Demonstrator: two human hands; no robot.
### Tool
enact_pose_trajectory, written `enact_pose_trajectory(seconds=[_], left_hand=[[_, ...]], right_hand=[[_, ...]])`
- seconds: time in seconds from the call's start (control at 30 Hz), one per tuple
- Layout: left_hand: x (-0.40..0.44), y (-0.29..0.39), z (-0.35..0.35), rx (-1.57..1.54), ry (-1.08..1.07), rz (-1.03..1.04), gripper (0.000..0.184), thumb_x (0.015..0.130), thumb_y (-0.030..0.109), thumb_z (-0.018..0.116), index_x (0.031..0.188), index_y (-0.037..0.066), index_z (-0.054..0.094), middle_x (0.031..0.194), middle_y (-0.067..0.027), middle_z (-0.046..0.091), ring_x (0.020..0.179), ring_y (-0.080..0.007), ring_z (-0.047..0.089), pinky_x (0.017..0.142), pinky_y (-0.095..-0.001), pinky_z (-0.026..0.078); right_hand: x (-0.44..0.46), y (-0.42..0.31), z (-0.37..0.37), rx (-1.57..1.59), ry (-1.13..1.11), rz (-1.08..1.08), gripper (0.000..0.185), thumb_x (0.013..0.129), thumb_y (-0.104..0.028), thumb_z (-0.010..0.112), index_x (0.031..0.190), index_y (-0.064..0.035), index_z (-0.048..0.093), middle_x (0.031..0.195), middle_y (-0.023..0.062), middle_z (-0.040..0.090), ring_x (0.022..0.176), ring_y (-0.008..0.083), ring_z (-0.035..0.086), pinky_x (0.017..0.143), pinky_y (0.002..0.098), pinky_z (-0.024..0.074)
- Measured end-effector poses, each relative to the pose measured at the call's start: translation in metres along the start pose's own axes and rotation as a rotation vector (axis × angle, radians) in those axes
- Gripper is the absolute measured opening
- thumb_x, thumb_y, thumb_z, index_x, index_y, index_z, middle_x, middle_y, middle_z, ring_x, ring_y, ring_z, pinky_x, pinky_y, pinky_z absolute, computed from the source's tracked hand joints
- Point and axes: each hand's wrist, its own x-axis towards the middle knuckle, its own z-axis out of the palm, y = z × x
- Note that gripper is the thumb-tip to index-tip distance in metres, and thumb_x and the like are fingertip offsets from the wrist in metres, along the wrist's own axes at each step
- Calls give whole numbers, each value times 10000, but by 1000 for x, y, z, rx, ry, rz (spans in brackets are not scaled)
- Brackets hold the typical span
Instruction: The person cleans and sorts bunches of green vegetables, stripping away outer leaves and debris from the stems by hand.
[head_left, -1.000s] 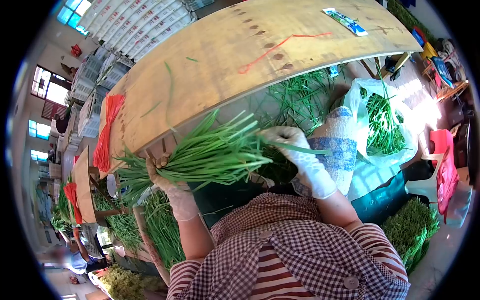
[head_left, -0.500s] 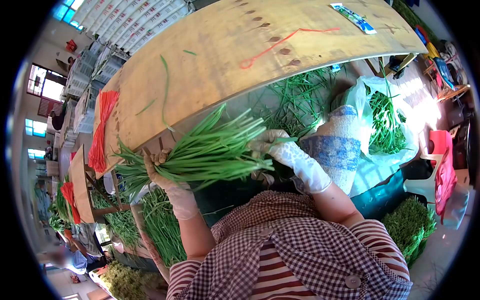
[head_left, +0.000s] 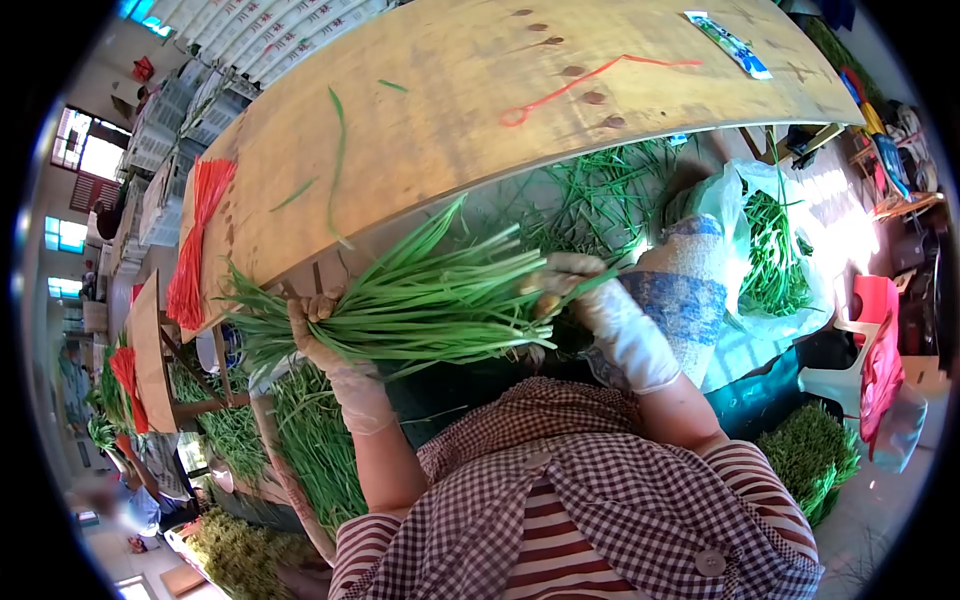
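A bunch of green chives [head_left: 430,300] lies across the space before my lap, pale stem ends toward the right. My left hand [head_left: 322,325], in a soiled whitish glove, is wrapped around the leafy side of the bunch. At the stem ends is my right hand [head_left: 590,295], also gloved, its fingers bent and closed. A green blade sticks out from those fingers to the upper right; how much they grip is partly hidden.
Behind the bunch, a wooden table [head_left: 420,130] carries red ties [head_left: 200,240], a loose red strip [head_left: 600,75] and a packet [head_left: 728,45]. A plastic bag [head_left: 820,300] of greens stands right; more chives [head_left: 315,430] lie lower left. Another person [head_left: 140,490] is far left.
My right hand has shifted slightly right, away from the stem ends, with the green blade in its fingers. My left hand keeps its hold on the bunch. The view has tilted slightly.
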Motion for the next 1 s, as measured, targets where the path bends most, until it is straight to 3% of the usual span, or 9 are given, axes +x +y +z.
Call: enact_pose_trajectory(seconds=[0.07,0.13,0.2,0.27,0.43,0.53,0.7,0.9,1.0], left_hand=[[-4,8,1,-66,-79,-48,297,942,226,560,677,124,474,607,30,451,641,-129,487,786,-343,446],[-4,23,-2,-191,-179,-132,310,948,232,553,668,135,461,601,37,446,642,-126,484,800,-341,448],[-4,35,-12,-110,-153,-98,343,951,252,545,643,151,430,595,54,441,648,-117,480,833,-324,448],[-13,31,5,-46,-144,-128,351,951,256,544,640,153,419,593,59,437,641,-107,472,837,-310,446],[-16,5,13,-236,-86,-219,326,974,245,519,680,147,416,591,45,398,613,-93,448,809,-290,446],[-12,4,13,-225,-111,-260,314,983,239,506,702,138,409,597,46,385,592,-87,430,798,-284,446],[-18,0,24,-306,-190,-304,312,995,233,483,713,126,402,608,50,364,594,-88,408,788,-281,438],[-15,9,20,-346,-183,-298,304,972,244,517,699,152,422,604,64,412,648,-86,455,781,-286,431],[-14,23,12,-278,-146,-274,308,947,262,549,669,177,447,608,76,469,707,-81,499,812,-298,436]], right_hand=[[-9,-19,-25,100,-58,-96,265,843,-257,697,965,-22,676,719,45,630,640,142,620,585,268,509],[-2,-15,-86,645,-252,-267,277,829,-260,705,975,-26,678,788,65,669,679,144,633,601,270,511],[-17,-40,-95,-65,504,-315,332,816,-273,705,1037,-27,676,910,101,698,755,181,666,672,313,536],[-1,-23,-121,-1316,428,-308,381,831,-297,690,1126,-56,660,1005,124,691,841,230,679,770,356,540],[27,-38,7,-645,10,-221,547,850,-356,696,1249,-2,574,1167,139,644,1025,227,619,950,303,445],[28,-53,32,-290,-298,101,331,908,-234,633,1154,-12,641,1069,83,681,992,151,616,912,273,455],[21,-40,21,49,-377,-276,262,925,-200,609,1055,19,668,1001,96,693,946,168,631,899,297,472],[8,-45,-49,380,-124,-450,285,878,-230,674,1041,2,649,1024,100,677,925,192,636,887,313,486],[0,-56,-80,-316,415,-374,331,853,-231,708,1089,-7,646,1054,94,674,955,181,625,906,301,475]])
